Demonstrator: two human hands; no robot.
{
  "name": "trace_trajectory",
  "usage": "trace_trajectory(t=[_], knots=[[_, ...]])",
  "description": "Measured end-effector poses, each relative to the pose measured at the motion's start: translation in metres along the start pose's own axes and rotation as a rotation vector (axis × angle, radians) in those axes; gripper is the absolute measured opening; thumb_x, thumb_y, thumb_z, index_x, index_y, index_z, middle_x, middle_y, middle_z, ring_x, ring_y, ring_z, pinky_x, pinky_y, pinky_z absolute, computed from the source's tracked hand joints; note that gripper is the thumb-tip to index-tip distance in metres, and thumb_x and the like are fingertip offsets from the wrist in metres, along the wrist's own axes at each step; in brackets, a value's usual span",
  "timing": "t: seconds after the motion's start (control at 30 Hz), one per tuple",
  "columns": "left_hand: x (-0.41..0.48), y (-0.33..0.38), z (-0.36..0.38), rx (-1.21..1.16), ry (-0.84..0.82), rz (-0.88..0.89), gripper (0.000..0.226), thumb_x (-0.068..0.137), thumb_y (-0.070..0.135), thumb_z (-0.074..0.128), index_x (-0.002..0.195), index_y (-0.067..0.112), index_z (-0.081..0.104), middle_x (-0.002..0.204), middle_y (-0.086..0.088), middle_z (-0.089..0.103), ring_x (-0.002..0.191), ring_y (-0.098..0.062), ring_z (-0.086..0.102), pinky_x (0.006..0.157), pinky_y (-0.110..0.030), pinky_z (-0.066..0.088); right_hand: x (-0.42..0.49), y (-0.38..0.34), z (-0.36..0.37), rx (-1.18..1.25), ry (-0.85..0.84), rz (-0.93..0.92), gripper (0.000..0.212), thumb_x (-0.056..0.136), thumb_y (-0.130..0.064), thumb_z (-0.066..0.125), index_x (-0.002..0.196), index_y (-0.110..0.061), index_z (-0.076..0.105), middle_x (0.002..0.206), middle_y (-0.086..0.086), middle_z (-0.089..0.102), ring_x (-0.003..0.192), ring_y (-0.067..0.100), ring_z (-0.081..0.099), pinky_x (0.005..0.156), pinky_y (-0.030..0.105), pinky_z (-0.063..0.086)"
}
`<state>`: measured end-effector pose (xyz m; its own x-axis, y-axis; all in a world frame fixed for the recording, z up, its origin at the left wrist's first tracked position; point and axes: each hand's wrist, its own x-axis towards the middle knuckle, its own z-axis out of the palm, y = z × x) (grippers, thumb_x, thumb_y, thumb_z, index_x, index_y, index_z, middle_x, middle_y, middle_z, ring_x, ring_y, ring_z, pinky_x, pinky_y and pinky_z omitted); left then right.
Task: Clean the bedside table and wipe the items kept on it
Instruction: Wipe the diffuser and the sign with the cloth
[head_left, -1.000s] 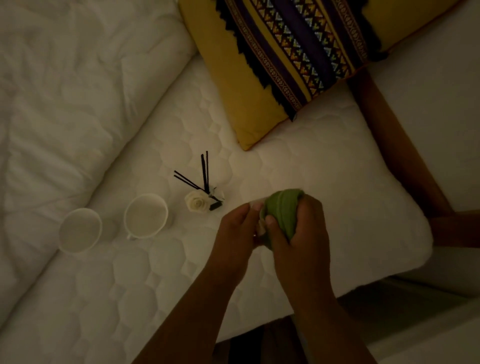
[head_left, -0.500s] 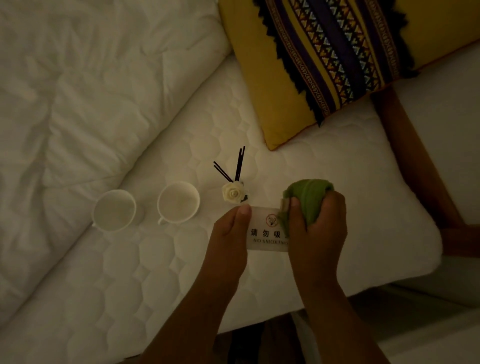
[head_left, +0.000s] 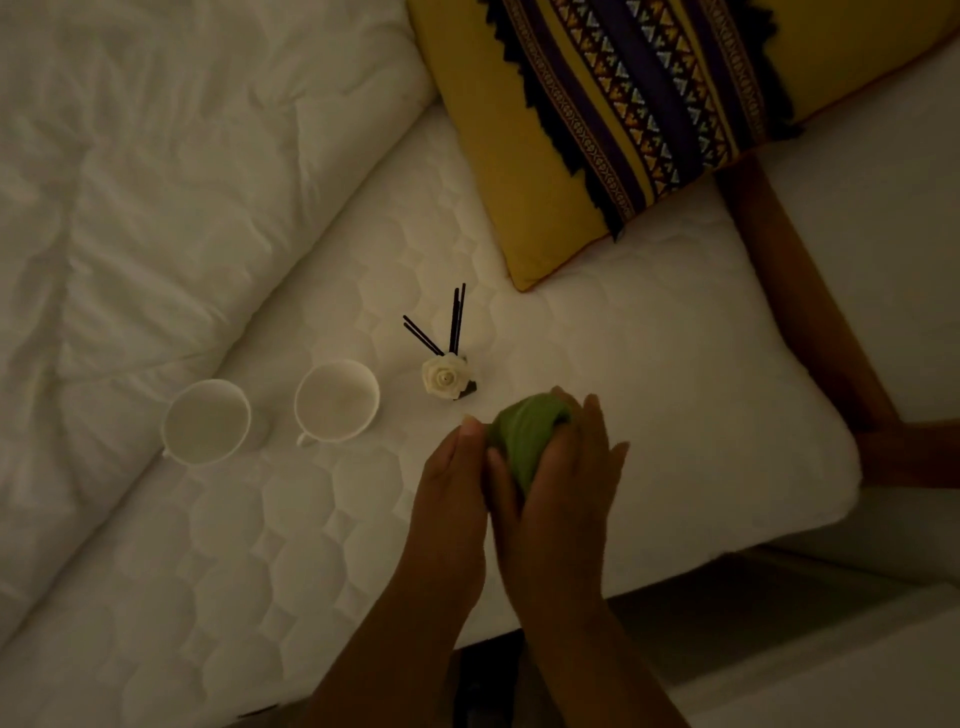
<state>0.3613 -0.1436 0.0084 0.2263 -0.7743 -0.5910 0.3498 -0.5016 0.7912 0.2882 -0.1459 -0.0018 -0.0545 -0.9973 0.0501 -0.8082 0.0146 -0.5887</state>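
My two hands meet over the white quilted mattress (head_left: 649, 364). My right hand (head_left: 566, 483) is wrapped around a bunched green cloth (head_left: 524, 434). My left hand (head_left: 449, 473) presses against the cloth from the left, thumb up; the small white no-smoking sign it holds is covered by the cloth and my fingers. Just beyond my hands stands a small reed diffuser (head_left: 447, 378) with a white rose and black sticks. Two white cups (head_left: 208, 422) (head_left: 336, 401) stand upright to its left.
A yellow cushion (head_left: 571, 171) with a purple patterned band lies at the back right. A rumpled white duvet (head_left: 156, 182) fills the left. A brown wooden frame (head_left: 795, 291) runs along the mattress's right side. The room is dim.
The sign, in plain sight half a second ago, is now covered by the cloth and my right hand. Both hands have closed together and turned.
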Motion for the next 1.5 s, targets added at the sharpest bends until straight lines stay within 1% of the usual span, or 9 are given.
trace_trajectory(t=[0.13,0.2,0.3,0.47,0.67,0.8,1.0,1.3,1.5], knots=[[0.001,0.001,0.012,0.054,0.003,-0.047,0.049,0.102,0.039,0.034,0.092,0.009,0.072,0.085,-0.015,0.072,0.081,-0.024,0.069,0.074,-0.036,0.055,-0.004,0.009,-0.001,-0.055,-0.013,-0.004,0.054,0.084,-0.045,0.054,0.126,-0.017,0.037,0.149,0.009,0.042,0.144,0.038,0.022,0.111,0.066,0.019],[0.0,0.003,0.019,0.112,0.002,0.006,0.052,0.103,0.036,0.033,0.094,-0.003,0.066,0.088,-0.027,0.065,0.078,-0.033,0.063,0.077,-0.043,0.052,-0.002,0.014,-0.007,-0.015,-0.01,0.022,0.056,0.087,-0.054,0.047,0.127,-0.015,0.039,0.144,0.012,0.047,0.137,0.04,0.035,0.106,0.06,0.035],[0.0,0.002,0.032,0.162,0.018,0.106,0.051,0.102,0.034,0.033,0.085,-0.008,0.057,0.077,-0.023,0.057,0.068,-0.026,0.056,0.067,-0.037,0.049,0.003,0.023,-0.016,0.108,0.096,0.084,0.054,0.089,-0.058,0.042,0.126,-0.017,0.039,0.121,0.01,0.058,0.111,0.027,0.057,0.086,0.037,0.054],[0.005,-0.011,0.047,0.207,0.111,0.165,0.041,0.101,0.038,0.035,0.07,0.018,0.054,0.059,0.006,0.058,0.052,0.002,0.056,0.048,-0.01,0.045,0.021,0.047,-0.027,0.318,0.253,0.176,0.032,0.092,-0.044,0.054,0.112,-0.021,0.045,0.107,0.0,0.052,0.09,-0.002,0.052,0.075,0.001,0.043],[0.027,-0.015,0.054,0.398,-0.044,0.159,0.025,0.094,0.041,0.05,0.085,0.02,0.06,0.076,0.002,0.066,0.066,0.003,0.065,0.049,-0.01,0.048,0.044,0.078,-0.033,0.441,0.292,0.404,0.022,0.09,-0.035,0.062,0.103,-0.021,0.052,0.094,0.0,0.059,0.082,0.005,0.062,0.066,0.017,0.054],[0.042,-0.01,0.057,0.418,-0.126,0.165,0.013,0.092,0.034,0.057,0.092,0.02,0.058,0.082,0.004,0.068,0.073,0.005,0.066,0.053,-0.008,0.049,0.056,0.092,-0.04,0.562,0.332,0.497,0.01,0.091,-0.037,0.061,0.092,-0.035,0.051,0.086,-0.01,0.059,0.072,-0.003,0.064,0.054,0.011,0.05],[0.062,0.0,0.068,0.374,-0.156,0.276,0.018,0.099,0.027,0.045,0.097,0.011,0.052,0.088,0.0,0.066,0.077,0.0,0.066,0.063,-0.013,0.052,0.05,0.095,-0.036,0.589,0.396,0.531,0.014,0.088,-0.037,0.064,0.097,-0.038,0.053,0.089,-0.019,0.06,0.084,-0.002,0.063,0.068,0.018,0.055],[0.123,-0.011,0.077,0.681,0.006,0.436,0.008,0.096,0.018,0.052,0.097,0.026,0.05,0.089,0.016,0.058,0.082,0.006,0.057,0.06,-0.001,0.047,0.002,0.121,-0.026,0.583,0.135,0.713,0.016,0.081,-0.043,0.066,0.084,-0.047,0.051,0.086,-0.02,0.057,0.079,-0.002,0.055,0.067,0.018,0.04],[0.144,-0.032,0.067,0.75,0.025,0.347,0.02,0.095,0.014,0.052,0.098,0.033,0.047,0.097,0.009,0.061,0.087,-0.005,0.06,0.064,-0.009,0.051,-0.011,0.125,-0.03,0.69,0.02,0.765,0.033,0.063,-0.059,0.064,0.093,-0.049,0.057,0.092,-0.018,0.065,0.085,-0.001,0.059,0.078,0.028,0.043]])
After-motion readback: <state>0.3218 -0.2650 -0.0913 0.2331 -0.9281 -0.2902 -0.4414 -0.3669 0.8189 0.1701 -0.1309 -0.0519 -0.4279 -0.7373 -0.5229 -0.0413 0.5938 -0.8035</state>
